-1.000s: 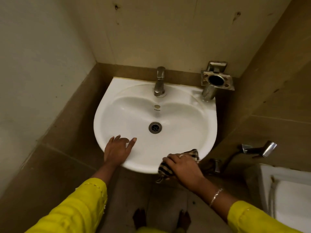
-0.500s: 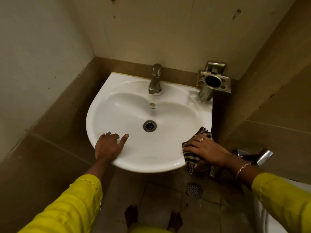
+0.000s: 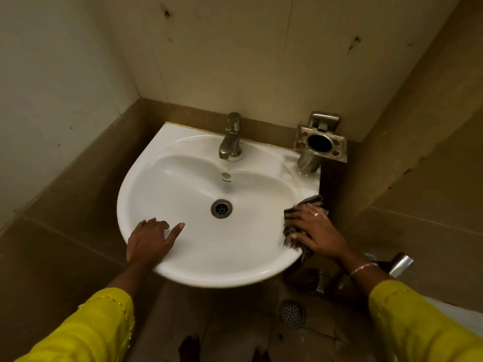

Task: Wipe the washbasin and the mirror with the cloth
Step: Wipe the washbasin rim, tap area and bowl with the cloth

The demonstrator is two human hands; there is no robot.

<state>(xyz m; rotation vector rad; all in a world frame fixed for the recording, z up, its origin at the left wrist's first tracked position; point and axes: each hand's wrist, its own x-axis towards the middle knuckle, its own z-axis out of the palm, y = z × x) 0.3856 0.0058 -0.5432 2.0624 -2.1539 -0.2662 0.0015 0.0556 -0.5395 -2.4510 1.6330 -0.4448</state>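
The white basin [image 3: 198,259] sits in the corner, tap [image 3: 231,138] at its back. My left hand [image 3: 150,244] lies open and flat on the near-left rim. My right hand [image 3: 317,235] presses the checked cloth [image 3: 290,232], fingers spread over it, against the right rim.

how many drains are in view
2. One drain sits at the bottom of the washbasin, below the tap. A floor drain lies in the tiles under the basin's right edge, below the right hand. More may be hidden.
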